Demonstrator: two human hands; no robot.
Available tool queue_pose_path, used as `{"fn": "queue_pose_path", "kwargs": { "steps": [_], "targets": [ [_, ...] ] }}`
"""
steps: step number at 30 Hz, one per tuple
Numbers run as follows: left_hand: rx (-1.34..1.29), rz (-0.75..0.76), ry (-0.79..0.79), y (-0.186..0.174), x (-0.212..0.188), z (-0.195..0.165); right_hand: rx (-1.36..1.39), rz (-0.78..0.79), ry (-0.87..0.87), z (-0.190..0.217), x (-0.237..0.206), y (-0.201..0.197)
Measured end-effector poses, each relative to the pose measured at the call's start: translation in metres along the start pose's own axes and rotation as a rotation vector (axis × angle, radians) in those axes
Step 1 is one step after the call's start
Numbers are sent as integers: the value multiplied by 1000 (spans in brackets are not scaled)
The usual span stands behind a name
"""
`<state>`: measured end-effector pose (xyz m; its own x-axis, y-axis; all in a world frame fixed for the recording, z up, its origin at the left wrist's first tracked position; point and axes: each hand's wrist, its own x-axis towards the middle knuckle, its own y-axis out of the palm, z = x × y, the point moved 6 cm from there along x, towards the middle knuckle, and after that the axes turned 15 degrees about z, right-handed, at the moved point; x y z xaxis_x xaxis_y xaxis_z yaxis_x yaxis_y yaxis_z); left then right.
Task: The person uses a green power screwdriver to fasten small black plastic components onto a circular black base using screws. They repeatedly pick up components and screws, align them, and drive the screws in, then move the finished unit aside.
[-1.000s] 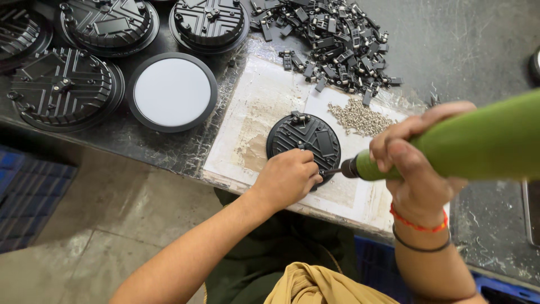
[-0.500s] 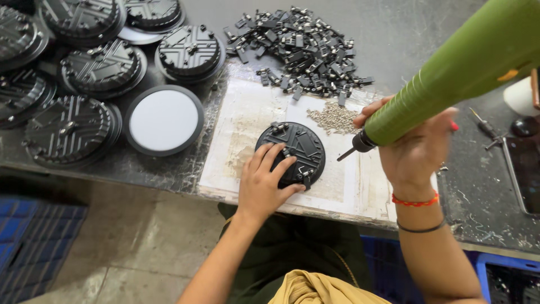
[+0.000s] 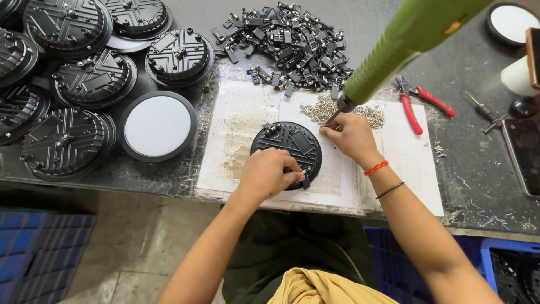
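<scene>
A round black ribbed lamp housing [image 3: 284, 143] lies back-up on a stained white sheet [image 3: 405, 152] at the bench's near edge. My left hand [image 3: 267, 174] rests on its near rim, fingers pinched on a small black bracket [image 3: 304, 179]. My right hand [image 3: 349, 135] is at the housing's far right rim, fingers curled together beside a pile of small screws [image 3: 323, 107]; what they pinch is hidden. A green electric screwdriver [image 3: 394, 50] slants down from the upper right, its bit just above my right fingers, and that hand is not wrapped around it.
A heap of black brackets [image 3: 287, 39] lies behind the sheet. Several black housings [image 3: 67, 141] and a white-faced lamp [image 3: 157, 125] fill the left. Red pliers [image 3: 413, 107], a dark flat device [image 3: 523, 152] and another white-faced lamp [image 3: 512, 22] sit right. Blue crates [image 3: 39, 253] stand below.
My right hand has let go of the green screwdriver's body and dropped to the housing's far rim. My left hand has slid to the near right rim, onto a bracket.
</scene>
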<state>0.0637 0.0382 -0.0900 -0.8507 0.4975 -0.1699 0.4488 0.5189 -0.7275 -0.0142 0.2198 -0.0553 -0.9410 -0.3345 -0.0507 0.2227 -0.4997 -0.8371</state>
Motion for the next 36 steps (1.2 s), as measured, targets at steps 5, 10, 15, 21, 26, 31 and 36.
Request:
{"fn": "queue_pose_path", "kwargs": {
  "steps": [5,10,15,21,26,31,36],
  "targets": [
    [138,-129,109,-6,-6,-6,-91,-29,-131,5,2,-1],
    [-136,-500,269,-11,-31,10,183,142,-217,2,-18,4],
    [-258,-843,49,-6,-42,33,171,358,-602,45,-59,23],
    [-218,-806,61,-5,-40,31,-122,392,-659,71,-61,27],
    [-195,-812,74,-7,-41,30,-108,407,-653,74,-59,27],
    [-188,-796,69,-5,-41,30,-24,383,-612,69,-60,30],
    [-199,-795,74,-6,-42,30,-157,262,-679,68,-71,34]
  ]
}}
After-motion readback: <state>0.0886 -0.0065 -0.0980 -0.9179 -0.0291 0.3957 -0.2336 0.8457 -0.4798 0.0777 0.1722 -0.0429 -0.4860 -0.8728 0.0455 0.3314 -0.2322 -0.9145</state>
